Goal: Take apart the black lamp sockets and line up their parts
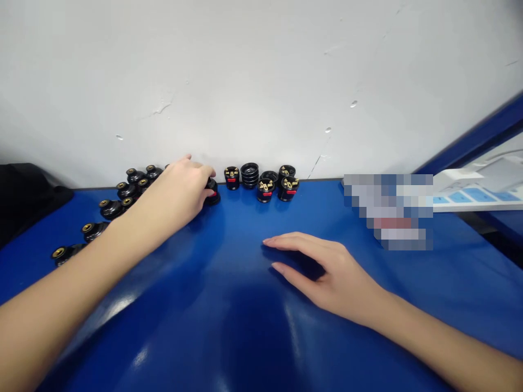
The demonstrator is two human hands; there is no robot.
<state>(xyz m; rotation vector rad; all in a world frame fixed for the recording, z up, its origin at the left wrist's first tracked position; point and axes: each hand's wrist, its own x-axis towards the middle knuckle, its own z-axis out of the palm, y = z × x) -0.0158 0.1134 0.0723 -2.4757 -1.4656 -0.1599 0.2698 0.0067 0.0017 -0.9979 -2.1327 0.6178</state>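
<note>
Head view: left hand (180, 188) closed around black socket part (212, 191); right hand (322, 272) flat, empty, on blue table (229, 305)

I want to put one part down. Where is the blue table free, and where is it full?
Free: the blue table between left hand and right hand, and nearer. Crowded: along the wall, black sockets and black caps.

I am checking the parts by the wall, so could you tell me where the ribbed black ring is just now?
In the head view, the ribbed black ring stands at the far edge of the blue table against the wall, right of the left hand, between two black sockets.
</note>
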